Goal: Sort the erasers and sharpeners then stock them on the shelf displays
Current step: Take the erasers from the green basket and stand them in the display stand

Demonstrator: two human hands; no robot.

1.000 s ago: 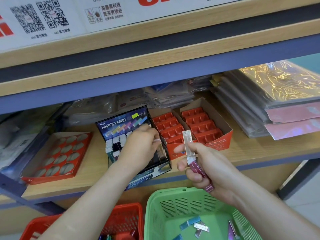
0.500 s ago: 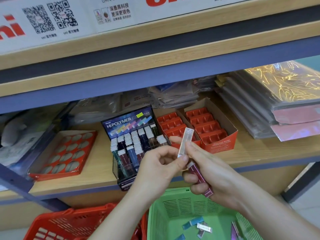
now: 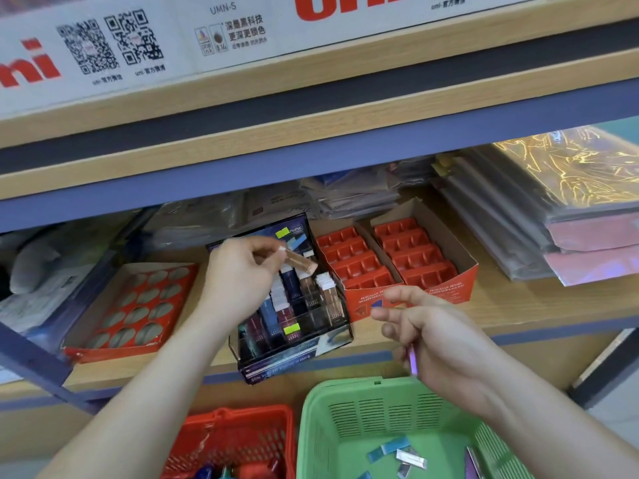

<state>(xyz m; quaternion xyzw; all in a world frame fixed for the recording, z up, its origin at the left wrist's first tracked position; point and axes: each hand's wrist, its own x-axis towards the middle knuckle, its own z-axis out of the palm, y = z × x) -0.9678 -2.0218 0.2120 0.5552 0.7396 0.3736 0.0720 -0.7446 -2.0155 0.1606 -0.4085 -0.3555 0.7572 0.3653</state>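
Above the display box (image 3: pixel 294 344), left hand (image 3: pixel 242 274) pinches a tilted eraser (image 3: pixel 300 261).

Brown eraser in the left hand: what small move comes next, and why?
Probably the left hand lowers the brown eraser into the right-side rows of the display box: it hovers above, where similar brown ones stand. The right hand holds a purple eraser.

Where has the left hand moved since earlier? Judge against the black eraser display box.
Yes: the left hand, holding a copper-coloured eraser, went up and leftward, over the back of the black display box.
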